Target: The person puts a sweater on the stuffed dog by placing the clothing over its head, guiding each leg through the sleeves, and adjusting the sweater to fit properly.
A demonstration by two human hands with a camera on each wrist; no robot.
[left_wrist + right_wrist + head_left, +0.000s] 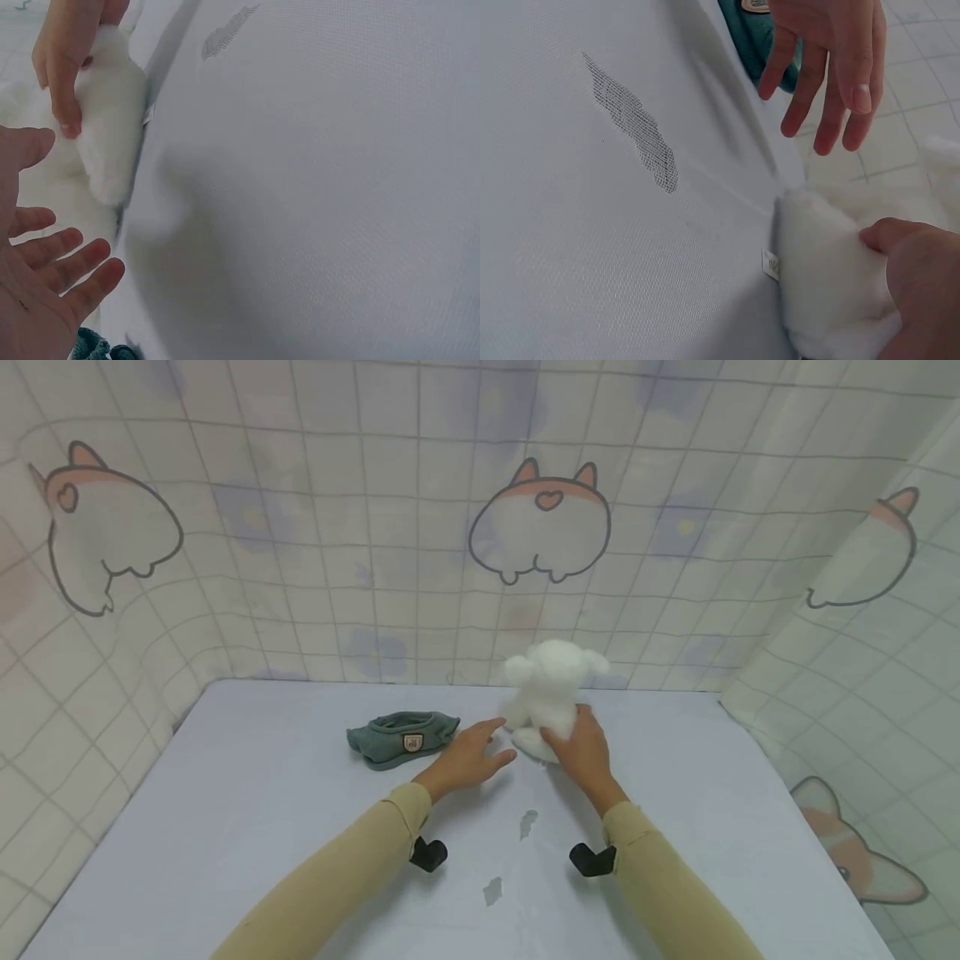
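A fluffy white plush toy (553, 672) sits upright near the far edge of the table, its rounded ears sticking out at both sides. My right hand (588, 752) grips its lower right side, and the thumb (889, 234) presses into the fur in the right wrist view. Apart from the toy, at its left, my left hand (467, 760) has its fingers spread and holds nothing; its palm (30, 300) shows in the left wrist view. Just beyond that hand lies a small teal doll garment (405, 739) with a badge on its front. A small white tag (770, 264) pokes out from under the toy.
The white table (247, 827) has two grey worn patches, one of them a nearer patch (492, 891). A checked curtain (420, 552) with corgi drawings hangs behind and along both sides. Black wrist devices, such as the right one (592, 860), jut inward from the sleeves.
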